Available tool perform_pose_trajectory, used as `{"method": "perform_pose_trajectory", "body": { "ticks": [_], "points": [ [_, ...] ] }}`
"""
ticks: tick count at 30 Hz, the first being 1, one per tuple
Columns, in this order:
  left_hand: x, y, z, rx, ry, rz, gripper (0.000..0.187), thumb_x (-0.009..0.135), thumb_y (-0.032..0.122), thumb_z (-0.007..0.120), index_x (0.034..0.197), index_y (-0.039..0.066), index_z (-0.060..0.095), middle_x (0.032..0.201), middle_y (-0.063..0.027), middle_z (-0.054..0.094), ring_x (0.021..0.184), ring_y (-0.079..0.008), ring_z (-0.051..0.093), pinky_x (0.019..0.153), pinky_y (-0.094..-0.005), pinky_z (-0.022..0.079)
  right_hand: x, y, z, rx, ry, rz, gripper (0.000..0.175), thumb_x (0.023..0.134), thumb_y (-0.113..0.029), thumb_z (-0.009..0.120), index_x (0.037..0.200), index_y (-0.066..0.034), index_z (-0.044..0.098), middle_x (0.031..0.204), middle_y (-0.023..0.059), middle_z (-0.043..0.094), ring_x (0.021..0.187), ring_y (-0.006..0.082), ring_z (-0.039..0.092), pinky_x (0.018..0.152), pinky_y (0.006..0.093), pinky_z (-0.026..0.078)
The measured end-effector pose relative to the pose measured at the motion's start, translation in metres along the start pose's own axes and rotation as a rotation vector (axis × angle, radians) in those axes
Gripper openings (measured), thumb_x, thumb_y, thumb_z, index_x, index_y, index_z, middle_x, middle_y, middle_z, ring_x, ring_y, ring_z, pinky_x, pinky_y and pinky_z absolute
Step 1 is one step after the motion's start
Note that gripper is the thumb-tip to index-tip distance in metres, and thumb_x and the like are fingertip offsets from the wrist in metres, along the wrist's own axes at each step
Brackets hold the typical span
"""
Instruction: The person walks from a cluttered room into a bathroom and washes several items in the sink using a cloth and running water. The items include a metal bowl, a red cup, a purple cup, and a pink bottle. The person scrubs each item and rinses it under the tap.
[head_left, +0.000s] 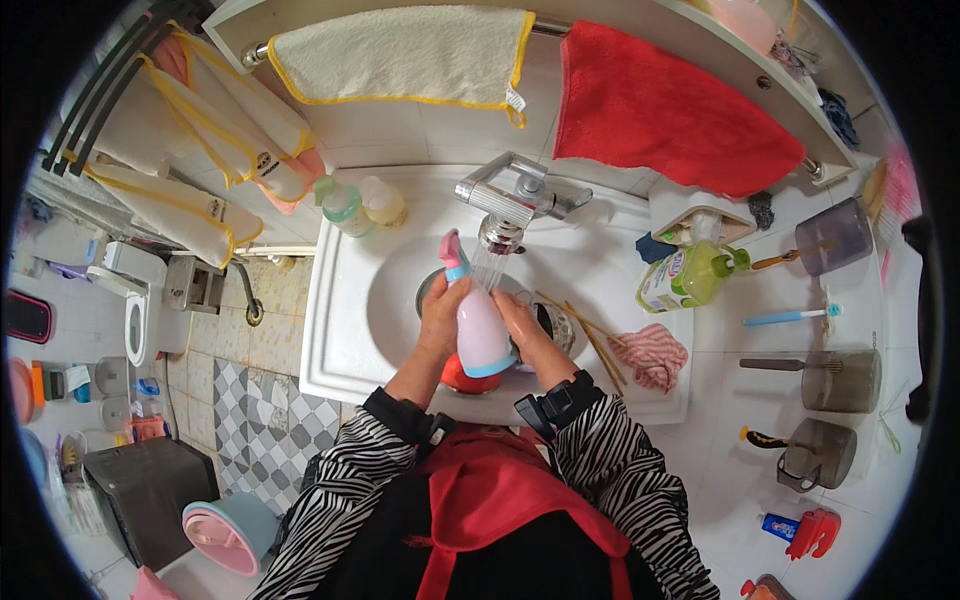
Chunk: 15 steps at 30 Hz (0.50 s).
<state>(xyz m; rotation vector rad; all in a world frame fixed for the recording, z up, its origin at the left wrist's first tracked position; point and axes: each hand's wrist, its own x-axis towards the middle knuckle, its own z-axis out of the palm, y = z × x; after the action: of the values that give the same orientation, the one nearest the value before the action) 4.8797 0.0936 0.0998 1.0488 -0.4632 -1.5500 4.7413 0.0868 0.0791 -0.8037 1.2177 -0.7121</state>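
My left hand (442, 311) grips a pink spray bottle (482, 334) near its blue collar. The bottle has a pink trigger head and a blue base, and it tilts over the white washbasin (390, 330). My right hand (525, 322) is against the bottle's right side; its fingertips are partly hidden. Water runs from the chrome faucet (500, 232) between the bottle and my right hand. Below the bottle a red round object (469, 379) shows in part. Beyond my right hand are a patterned metallic vessel (559, 326) and wooden chopsticks (596, 352).
A red-and-white striped cloth (652, 358) lies on the basin's right ledge, near a green pump bottle (682, 277). Two pump bottles (349, 210) stand at the back left corner. A cream towel (405, 56) and a red towel (660, 112) hang above the faucet.
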Motion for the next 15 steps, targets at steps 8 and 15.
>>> {"method": "perform_pose_trajectory", "body": {
  "ticks": [8, 15],
  "points": [
    [0.017, 0.009, -0.002, -0.052, -0.005, 0.351, 0.033, 0.084, 0.019, 0.058, 0.114, 0.007, 0.049, 0.092, -0.0031, 0.055, 0.081, -0.011, 0.053, 0.072, -0.0259, 0.045, -0.02, 0.008, 0.002, 0.921, -0.191, 0.115, 0.032, 0.087, -0.033, 0.057, 0.106, -0.0058, 0.058, 0.099, 0.0042, 0.062, 0.09, 0.0185, 0.06, 0.08, 0.0331, 0.048],
    [0.011, 0.002, 0.004, 0.114, 0.172, 0.322, 0.05, 0.077, 0.013, 0.066, 0.119, 0.008, 0.039, 0.095, -0.0062, 0.053, 0.085, -0.0169, 0.054, 0.077, -0.0316, 0.046, -0.006, 0.011, 0.008, 0.455, 0.206, -0.261, 0.043, 0.083, -0.024, 0.062, 0.12, -0.0083, 0.047, 0.109, 0.0043, 0.054, 0.095, 0.0152, 0.052, 0.082, 0.0302, 0.043]
  ]
}}
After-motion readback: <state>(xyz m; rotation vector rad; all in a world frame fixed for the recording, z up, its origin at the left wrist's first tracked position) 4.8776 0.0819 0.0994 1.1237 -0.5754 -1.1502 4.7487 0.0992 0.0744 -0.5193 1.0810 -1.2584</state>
